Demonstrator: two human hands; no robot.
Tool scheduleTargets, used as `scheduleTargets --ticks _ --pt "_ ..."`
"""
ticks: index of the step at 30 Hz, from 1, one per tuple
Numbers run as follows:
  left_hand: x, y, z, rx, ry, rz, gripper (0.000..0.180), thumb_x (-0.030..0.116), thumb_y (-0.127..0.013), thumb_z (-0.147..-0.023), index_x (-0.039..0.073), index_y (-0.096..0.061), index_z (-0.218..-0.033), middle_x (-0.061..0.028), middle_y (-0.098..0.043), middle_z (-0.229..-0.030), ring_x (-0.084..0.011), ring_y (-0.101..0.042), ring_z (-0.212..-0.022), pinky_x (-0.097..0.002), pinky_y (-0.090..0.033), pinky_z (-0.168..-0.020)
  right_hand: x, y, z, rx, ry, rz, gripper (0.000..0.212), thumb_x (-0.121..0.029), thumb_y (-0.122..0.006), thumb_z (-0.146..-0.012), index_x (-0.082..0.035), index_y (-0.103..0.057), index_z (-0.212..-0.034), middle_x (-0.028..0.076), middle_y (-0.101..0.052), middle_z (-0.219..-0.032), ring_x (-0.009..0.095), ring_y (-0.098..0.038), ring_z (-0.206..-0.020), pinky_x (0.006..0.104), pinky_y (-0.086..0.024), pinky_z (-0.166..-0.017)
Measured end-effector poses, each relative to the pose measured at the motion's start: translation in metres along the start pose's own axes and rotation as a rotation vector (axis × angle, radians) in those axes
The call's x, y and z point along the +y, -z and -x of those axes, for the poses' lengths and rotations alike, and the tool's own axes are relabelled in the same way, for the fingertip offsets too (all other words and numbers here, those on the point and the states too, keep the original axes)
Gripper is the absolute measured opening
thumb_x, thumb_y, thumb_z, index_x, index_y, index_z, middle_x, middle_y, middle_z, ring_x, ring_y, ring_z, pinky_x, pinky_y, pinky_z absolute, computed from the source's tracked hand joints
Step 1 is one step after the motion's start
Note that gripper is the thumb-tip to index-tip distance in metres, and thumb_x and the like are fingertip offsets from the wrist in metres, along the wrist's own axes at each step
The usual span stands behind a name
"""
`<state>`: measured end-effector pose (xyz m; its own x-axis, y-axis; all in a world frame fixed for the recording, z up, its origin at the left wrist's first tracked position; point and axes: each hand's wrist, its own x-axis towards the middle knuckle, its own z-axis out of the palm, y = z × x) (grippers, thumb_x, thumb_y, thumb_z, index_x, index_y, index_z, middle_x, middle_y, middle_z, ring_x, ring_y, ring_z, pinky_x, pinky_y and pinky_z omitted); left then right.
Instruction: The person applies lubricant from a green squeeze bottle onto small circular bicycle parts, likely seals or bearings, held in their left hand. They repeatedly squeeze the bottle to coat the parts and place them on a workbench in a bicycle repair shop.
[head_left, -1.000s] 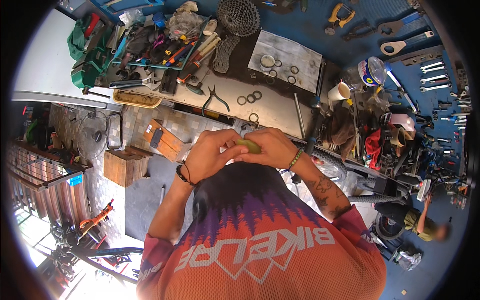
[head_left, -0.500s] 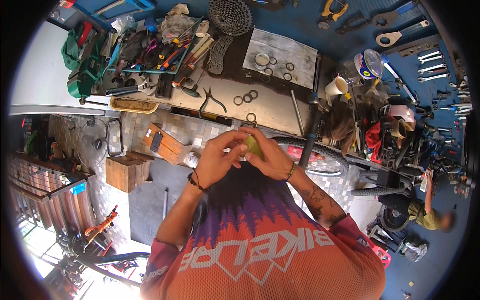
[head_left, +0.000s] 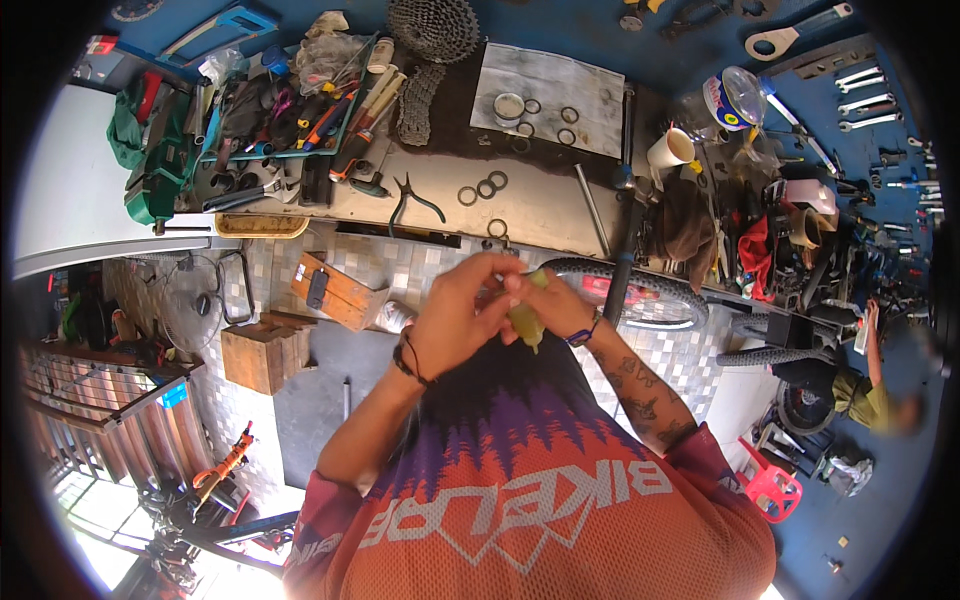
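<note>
Workshop counter (head_left: pixel 440 172), ahead of both grips: pliers (head_left: pixel 405 194), handles spread; small grey rings (head_left: pixel 492 183), one lying nearest the grips; white sheet (head_left: pixel 600 85), farther off, bearing more rings and a round tin (head_left: pixel 508 107); metal tube (head_left: pixel 592 208), ahead and rightward. Dark pole (head_left: pixel 624 260), right of the grips, standing across a bicycle wheel (head_left: pixel 672 290). Wooden box (head_left: pixel 255 355), well left. Right grip (head_left: pixel 556 306): closed around a yellow-green object (head_left: pixel 526 325). Left grip (head_left: pixel 462 312): fingers bent inward beside it; cannot tell whether they hold anything. Object: between the grips, smooth, partly finger-covered, narrow tip at its near end.
</note>
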<state>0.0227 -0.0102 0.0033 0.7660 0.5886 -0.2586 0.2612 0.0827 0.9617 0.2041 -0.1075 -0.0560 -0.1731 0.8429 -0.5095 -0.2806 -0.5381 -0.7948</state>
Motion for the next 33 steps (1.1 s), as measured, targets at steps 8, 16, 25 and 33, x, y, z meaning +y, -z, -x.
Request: scheduleTargets --ticks 8,16,25,33 --pt "-0.096 0.033 -0.125 0.172 -0.208 -0.808 0.022 0.011 -0.068 -0.095 0.009 -0.074 -0.116 -0.0130 -0.074 -0.105 -0.0310 -0.074 -0.087 -0.0417 -0.062 -0.076 -0.032 0.055 0.026 0.509 0.358 -0.181 0.054 -0.048 -0.050 -0.111 0.003 -0.066 -0.101 0.010 -0.065 -0.069 0.018 -0.064 -0.058 0.0329 -0.055 -0.058" --pt "-0.127 0.008 -0.150 -0.062 0.007 -1.061 0.023 0.024 -0.072 -0.091 0.009 -0.070 -0.108 -0.0152 -0.073 -0.112 -0.0373 -0.072 -0.105 -0.0506 -0.058 -0.088 -0.049 0.063 0.058 0.669 0.707 -0.604 0.052 -0.052 -0.052 -0.109 -0.002 -0.059 -0.100 0.007 -0.054 -0.066 0.019 -0.054 -0.055 0.0360 -0.050 -0.056" --pt "-0.132 0.038 -0.142 -0.073 0.110 -0.257 0.015 0.019 -0.071 -0.097 0.006 -0.067 -0.101 -0.0128 -0.077 -0.099 -0.0277 -0.076 -0.096 -0.0359 -0.062 -0.078 -0.100 0.042 0.054 0.664 0.765 -0.709 0.041 -0.048 -0.048 -0.110 -0.011 -0.056 -0.095 -0.003 -0.044 -0.064 0.010 -0.039 -0.052 0.0290 -0.035 -0.049" --pt "-0.033 0.033 -0.054 -0.021 -0.110 0.903 0.015 0.016 -0.061 -0.108 0.001 -0.065 -0.113 -0.0263 -0.068 -0.132 -0.0257 -0.075 -0.108 -0.0327 -0.065 -0.082 -0.164 0.023 0.036 0.468 0.861 -0.624 0.043 -0.047 -0.046 -0.108 -0.008 -0.054 -0.094 0.002 -0.046 -0.062 0.015 -0.042 -0.051 0.0334 -0.037 -0.050"
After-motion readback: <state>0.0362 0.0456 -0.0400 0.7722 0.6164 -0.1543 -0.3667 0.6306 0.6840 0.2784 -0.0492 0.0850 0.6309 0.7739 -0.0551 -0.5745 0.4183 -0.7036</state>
